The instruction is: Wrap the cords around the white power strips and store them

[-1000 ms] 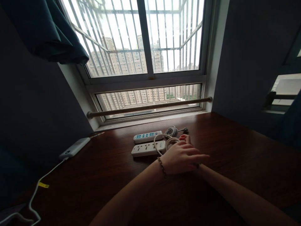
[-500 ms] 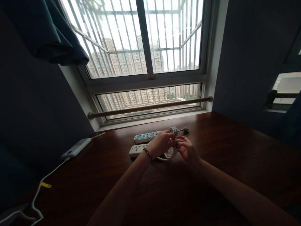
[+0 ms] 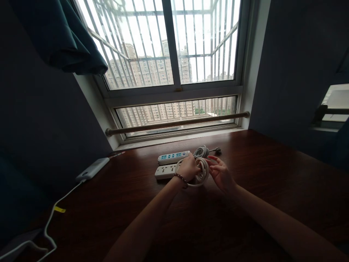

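Observation:
A white power strip (image 3: 165,171) lies on the dark wooden table, partly covered by my left hand (image 3: 189,168). Its white cord (image 3: 205,176) is wound into a loose coil to the right. The fingers of my left hand are closed on this coil, and the fingertips are partly hidden by the loops. At the coil's right edge, my right hand (image 3: 222,176) has its bent fingers against the loops, gripping the cord there. Behind lies a second power strip (image 3: 171,157) with blue sockets. Its grey cord (image 3: 201,151) is coiled and ends in a dark plug (image 3: 218,150).
A white box-shaped device (image 3: 94,169) sits at the table's left edge, with a white cable (image 3: 53,214) bearing a yellow tag (image 3: 59,209). A horizontal rail (image 3: 174,124) crosses the barred window behind the table. A blue curtain (image 3: 73,54) hangs at upper left.
My left hand has come down and nearer from the far side of the coil, baring the grey cord's loops. The white coil now shows as rounded loops between my hands. The view has shifted slightly.

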`<state>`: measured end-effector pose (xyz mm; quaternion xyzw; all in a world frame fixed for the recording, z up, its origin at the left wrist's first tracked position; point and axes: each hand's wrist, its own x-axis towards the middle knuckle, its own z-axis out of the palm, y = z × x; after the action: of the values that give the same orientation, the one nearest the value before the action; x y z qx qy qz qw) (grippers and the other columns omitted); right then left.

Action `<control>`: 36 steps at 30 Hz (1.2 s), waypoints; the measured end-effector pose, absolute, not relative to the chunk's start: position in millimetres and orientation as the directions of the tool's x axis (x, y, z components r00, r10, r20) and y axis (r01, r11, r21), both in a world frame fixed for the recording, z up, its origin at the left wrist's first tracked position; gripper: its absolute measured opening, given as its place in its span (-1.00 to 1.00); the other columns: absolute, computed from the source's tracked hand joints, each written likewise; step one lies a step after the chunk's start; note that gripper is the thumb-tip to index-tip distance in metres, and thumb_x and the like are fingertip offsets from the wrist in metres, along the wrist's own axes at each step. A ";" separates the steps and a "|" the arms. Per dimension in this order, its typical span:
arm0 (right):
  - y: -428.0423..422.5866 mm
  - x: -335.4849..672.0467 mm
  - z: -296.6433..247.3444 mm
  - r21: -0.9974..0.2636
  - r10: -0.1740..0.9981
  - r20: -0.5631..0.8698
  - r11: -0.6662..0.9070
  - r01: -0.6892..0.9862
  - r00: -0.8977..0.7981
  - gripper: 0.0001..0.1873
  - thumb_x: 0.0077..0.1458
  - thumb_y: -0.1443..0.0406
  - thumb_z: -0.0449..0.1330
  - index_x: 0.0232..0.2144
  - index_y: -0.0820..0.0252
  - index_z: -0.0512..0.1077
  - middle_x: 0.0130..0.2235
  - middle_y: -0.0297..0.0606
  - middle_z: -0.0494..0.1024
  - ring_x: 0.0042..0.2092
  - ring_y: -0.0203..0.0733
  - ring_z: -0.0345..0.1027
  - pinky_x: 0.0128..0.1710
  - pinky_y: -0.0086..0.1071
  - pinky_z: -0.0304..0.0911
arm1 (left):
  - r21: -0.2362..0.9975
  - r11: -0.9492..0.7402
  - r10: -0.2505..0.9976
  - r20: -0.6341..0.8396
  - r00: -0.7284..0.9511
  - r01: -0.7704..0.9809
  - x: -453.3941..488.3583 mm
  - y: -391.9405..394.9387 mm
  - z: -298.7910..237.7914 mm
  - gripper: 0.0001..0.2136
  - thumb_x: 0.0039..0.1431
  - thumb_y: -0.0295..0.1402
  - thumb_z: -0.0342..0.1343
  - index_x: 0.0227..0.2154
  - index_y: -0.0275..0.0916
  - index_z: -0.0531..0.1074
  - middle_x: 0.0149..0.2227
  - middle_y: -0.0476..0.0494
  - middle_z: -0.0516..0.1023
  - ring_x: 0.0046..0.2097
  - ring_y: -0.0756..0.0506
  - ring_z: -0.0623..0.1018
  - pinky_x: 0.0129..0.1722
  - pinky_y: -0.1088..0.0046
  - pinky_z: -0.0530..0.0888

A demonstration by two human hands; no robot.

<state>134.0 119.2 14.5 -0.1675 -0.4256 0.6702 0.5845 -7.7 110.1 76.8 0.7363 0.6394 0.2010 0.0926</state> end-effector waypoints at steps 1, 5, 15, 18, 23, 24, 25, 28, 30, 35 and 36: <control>118.1 134.7 15.3 -0.794 0.917 0.304 0.093 -0.601 -0.259 -0.59 -0.15 0.45 0.05 -0.16 0.19 0.21 -0.16 -0.17 0.48 -0.13 -0.12 0.39 -0.12 -0.18 0.30 | 0.411 -0.144 0.981 0.180 0.075 0.900 -6.4 110.7 75.0 -0.61 -0.16 -0.36 0.13 -0.23 -0.41 0.22 -0.34 -0.31 0.50 -0.32 -0.17 0.50 -0.47 0.47 0.33; 113.5 136.6 17.7 -0.870 0.838 0.467 0.379 -0.316 -0.280 -0.61 -0.06 0.41 0.06 -0.11 0.15 0.19 -0.08 -0.17 0.43 -0.05 -0.11 0.32 -0.07 -0.18 0.27 | 0.496 -0.117 0.979 0.202 0.017 0.860 -1.8 111.6 68.0 -0.51 -0.18 -0.35 0.17 -0.17 -0.42 0.14 -0.35 -0.31 0.50 -0.33 -0.17 0.51 -0.50 0.49 0.31; 125.9 148.2 19.6 -0.737 0.683 0.604 0.675 0.039 -0.410 -0.58 0.04 0.46 -0.02 -0.01 0.15 0.13 -0.01 -0.17 0.38 0.03 -0.19 0.25 0.04 -0.25 0.16 | 0.722 -0.111 0.986 0.164 -0.013 0.683 -0.4 113.4 56.3 -0.45 -0.28 -0.35 0.26 -0.19 -0.34 0.15 -0.37 -0.23 0.50 -0.36 -0.13 0.50 -0.50 0.51 0.30; 130.1 150.3 19.8 -0.704 0.680 0.611 0.701 0.114 -0.405 -0.59 0.04 0.47 -0.03 -0.03 0.16 0.14 -0.04 -0.18 0.41 -0.01 -0.20 0.29 -0.01 -0.27 0.20 | 0.784 -0.078 0.997 0.066 0.042 0.616 -4.9 118.1 52.5 -0.45 -0.34 -0.31 0.29 -0.23 -0.34 0.21 -0.39 -0.18 0.50 -0.37 -0.11 0.50 -0.49 0.51 0.33; 131.1 149.5 17.0 -0.700 0.713 0.568 0.681 0.215 -0.411 -0.64 0.09 0.41 -0.05 -0.03 0.14 0.15 -0.10 -0.23 0.46 -0.11 -0.22 0.37 -0.16 -0.35 0.29 | 0.692 -0.229 0.972 0.206 0.116 0.685 0.5 122.8 35.6 -0.37 -0.25 -0.30 0.25 -0.08 -0.37 0.17 -0.38 -0.14 0.51 -0.39 -0.07 0.50 -0.49 0.53 0.35; 130.5 149.6 16.8 -0.682 0.717 0.559 0.683 0.260 -0.416 -0.64 0.10 0.40 -0.05 -0.03 0.12 0.15 -0.11 -0.24 0.47 -0.13 -0.22 0.38 -0.19 -0.35 0.30 | 0.621 -0.282 0.955 0.257 0.150 0.731 2.7 123.0 31.8 -0.40 -0.17 -0.30 0.21 -0.03 -0.36 0.15 -0.38 -0.13 0.51 -0.40 -0.05 0.50 -0.49 0.53 0.35; 129.8 149.7 16.9 -0.652 0.718 0.558 0.690 0.315 -0.417 -0.64 0.10 0.40 -0.04 -0.03 0.11 0.16 -0.13 -0.25 0.48 -0.14 -0.21 0.39 -0.20 -0.36 0.30 | 0.540 -0.322 0.937 0.297 0.182 0.777 4.6 123.0 28.4 -0.45 -0.10 -0.31 0.16 -0.02 -0.33 0.15 -0.37 -0.13 0.52 -0.38 -0.05 0.51 -0.47 0.53 0.36; 126.1 150.5 17.9 -0.494 0.675 0.601 0.735 0.465 -0.428 -0.64 0.09 0.40 -0.03 -0.03 0.12 0.20 -0.19 -0.25 0.50 -0.19 -0.17 0.40 -0.23 -0.34 0.28 | 0.325 -0.333 0.911 0.353 0.213 0.885 6.3 121.1 23.3 -0.66 -0.01 -0.25 0.08 -0.15 -0.28 0.33 -0.35 -0.21 0.52 -0.31 -0.15 0.52 -0.37 0.41 0.37; 121.7 150.3 18.5 -0.367 0.609 0.641 0.778 0.509 -0.468 -0.63 0.09 0.42 -0.05 -0.03 0.15 0.21 -0.24 -0.23 0.51 -0.24 -0.17 0.40 -0.27 -0.34 0.27 | 0.277 -0.310 0.912 0.355 0.203 0.909 4.2 118.5 23.3 -0.75 0.02 -0.23 0.04 -0.31 -0.30 0.42 -0.38 -0.28 0.52 -0.30 -0.22 0.51 -0.33 0.30 0.36; 112.0 146.2 20.6 -0.238 0.492 0.726 0.835 0.497 -0.480 -0.57 0.04 0.48 -0.07 -0.01 0.17 0.21 -0.26 -0.24 0.49 -0.29 -0.23 0.38 -0.27 -0.38 0.27 | 0.204 -0.349 0.895 0.363 0.261 0.914 -2.9 116.2 23.7 -0.76 0.14 -0.33 -0.10 -0.41 -0.32 0.44 -0.37 -0.30 0.52 -0.28 -0.21 0.51 -0.27 0.27 0.36; 112.5 145.6 21.3 -0.252 0.500 0.747 0.823 0.510 -0.438 -0.58 0.04 0.48 -0.06 -0.03 0.19 0.23 -0.24 -0.23 0.48 -0.24 -0.22 0.37 -0.22 -0.37 0.27 | 0.198 -0.367 0.889 0.364 0.280 0.909 -3.5 118.0 24.0 -0.77 0.14 -0.32 -0.10 -0.38 -0.30 0.43 -0.36 -0.27 0.52 -0.27 -0.20 0.51 -0.27 0.29 0.36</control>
<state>145.6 112.5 21.3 -0.2978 -0.8479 -0.0055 0.4385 -3.5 118.0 24.0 0.7995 0.5620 0.2106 -0.0239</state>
